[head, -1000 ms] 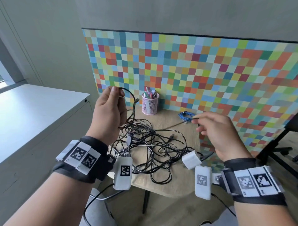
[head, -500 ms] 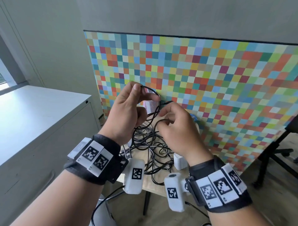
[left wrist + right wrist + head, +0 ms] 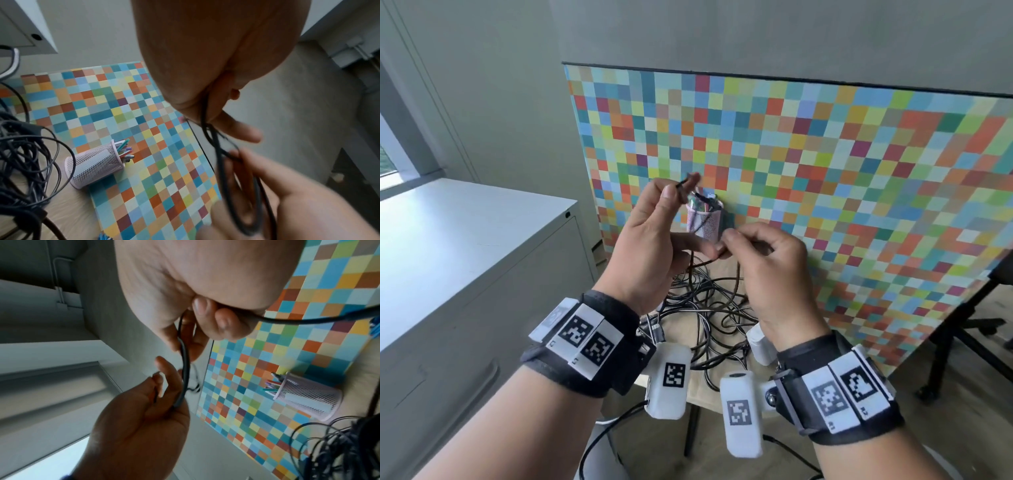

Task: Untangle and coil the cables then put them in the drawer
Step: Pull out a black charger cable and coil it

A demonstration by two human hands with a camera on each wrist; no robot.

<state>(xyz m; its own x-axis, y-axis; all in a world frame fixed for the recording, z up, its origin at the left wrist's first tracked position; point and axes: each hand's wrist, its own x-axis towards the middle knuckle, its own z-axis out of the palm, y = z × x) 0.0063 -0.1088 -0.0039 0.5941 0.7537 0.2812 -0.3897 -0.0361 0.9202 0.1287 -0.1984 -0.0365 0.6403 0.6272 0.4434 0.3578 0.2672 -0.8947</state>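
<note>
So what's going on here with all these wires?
A person is working a thin black cable free above a small wooden table. The left hand pinches it up high, and the right hand holds it lower down. The tangle of black cables lies unsorted on the table, in front of a pink mesh pen cup.

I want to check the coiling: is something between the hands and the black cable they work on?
No. The left hand and the right hand both already pinch the black cable, raised above the tangled pile on the table.
</note>
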